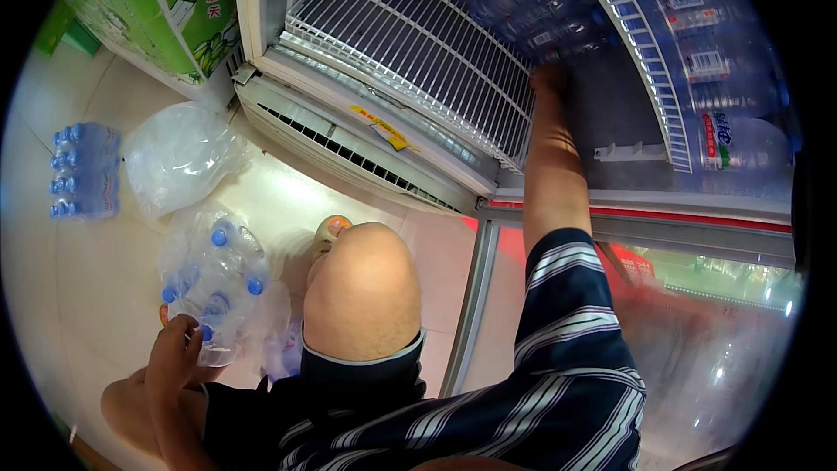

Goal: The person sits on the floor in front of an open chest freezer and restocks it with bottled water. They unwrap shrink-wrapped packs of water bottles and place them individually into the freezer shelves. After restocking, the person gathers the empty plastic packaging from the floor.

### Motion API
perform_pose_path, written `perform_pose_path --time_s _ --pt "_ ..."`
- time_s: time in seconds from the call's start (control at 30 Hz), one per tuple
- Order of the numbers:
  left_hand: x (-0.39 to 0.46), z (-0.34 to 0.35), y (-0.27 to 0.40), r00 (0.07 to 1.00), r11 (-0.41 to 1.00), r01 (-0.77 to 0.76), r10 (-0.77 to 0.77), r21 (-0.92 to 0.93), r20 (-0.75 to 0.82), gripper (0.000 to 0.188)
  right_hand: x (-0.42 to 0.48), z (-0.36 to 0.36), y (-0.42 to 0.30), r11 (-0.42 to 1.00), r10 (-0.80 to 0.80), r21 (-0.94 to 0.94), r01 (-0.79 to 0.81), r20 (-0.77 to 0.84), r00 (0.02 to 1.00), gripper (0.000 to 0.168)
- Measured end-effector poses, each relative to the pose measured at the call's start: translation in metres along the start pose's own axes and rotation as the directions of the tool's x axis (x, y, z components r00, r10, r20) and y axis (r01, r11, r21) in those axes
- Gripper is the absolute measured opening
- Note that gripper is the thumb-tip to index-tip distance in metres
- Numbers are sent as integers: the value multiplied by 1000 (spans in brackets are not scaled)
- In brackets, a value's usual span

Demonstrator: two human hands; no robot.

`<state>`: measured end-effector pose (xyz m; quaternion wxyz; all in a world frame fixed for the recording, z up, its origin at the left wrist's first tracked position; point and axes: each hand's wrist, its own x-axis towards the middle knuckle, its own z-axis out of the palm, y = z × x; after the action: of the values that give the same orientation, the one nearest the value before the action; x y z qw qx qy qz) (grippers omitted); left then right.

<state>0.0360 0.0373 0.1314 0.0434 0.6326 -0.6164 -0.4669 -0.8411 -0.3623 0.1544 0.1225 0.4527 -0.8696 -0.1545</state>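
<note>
My right hand (551,78) reaches deep into an upright fridge, past the right edge of a white wire shelf (418,39), close to a row of lying water bottles (539,13). Its fingers are in shadow, so what it touches is hidden. Down at the left, my left hand (183,333) is by a clear plastic bag (242,261) of blue-capped water bottles on the floor. The fingers are bent near one blue cap (206,333); whether they grip the cap or the film cannot be told.
A shrink-wrapped pack of small bottles (88,170) and a crumpled clear plastic bag (183,157) lie on the tiled floor, near a green cabinet (163,19). Large bottles (745,144) stand behind a white wire rack (647,59). The fridge's open glass door (480,301) is beside my right arm.
</note>
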Motion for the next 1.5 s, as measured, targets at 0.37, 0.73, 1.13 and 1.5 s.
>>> perform_pose_path --time_s 0.37,0.73,1.13,1.5 --pt "-7 -3 9 998 993 63 -61 96 -24 18 -62 -88 -197 862 -56 507 17 63 996 60" --pt "92 120 -117 979 899 203 -200 389 -49 18 -289 -211 -254 869 -345 377 322 -8 939 59" --pt "123 108 -97 649 603 192 -670 774 361 37 -581 -208 -265 43 -911 609 792 350 -220 37" --pt "83 124 -111 891 697 325 -453 639 40 46 -620 -149 -360 -144 -987 610 779 -30 -159 22"
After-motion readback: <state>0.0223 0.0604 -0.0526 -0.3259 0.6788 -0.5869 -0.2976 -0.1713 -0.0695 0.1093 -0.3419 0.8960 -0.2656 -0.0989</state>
